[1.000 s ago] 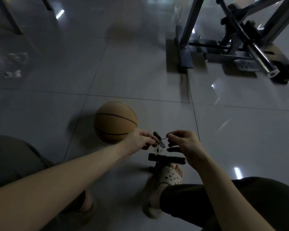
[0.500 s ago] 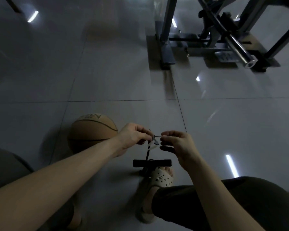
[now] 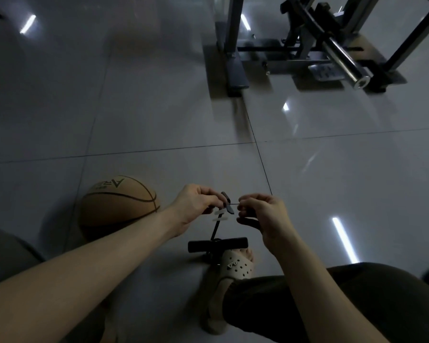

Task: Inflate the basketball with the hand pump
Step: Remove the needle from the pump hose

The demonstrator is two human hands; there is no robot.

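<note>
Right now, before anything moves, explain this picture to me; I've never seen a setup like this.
There is no machine: a camera on a person's head looks down at their bare hands. The left hand pinches the hose end of a hand pump, which stands on the tiled floor by a sandalled foot. The right hand pinches a thin needle pointing at that hose end. The basketball lies on the floor left of the hands. Gym equipment stands farther off.
</note>
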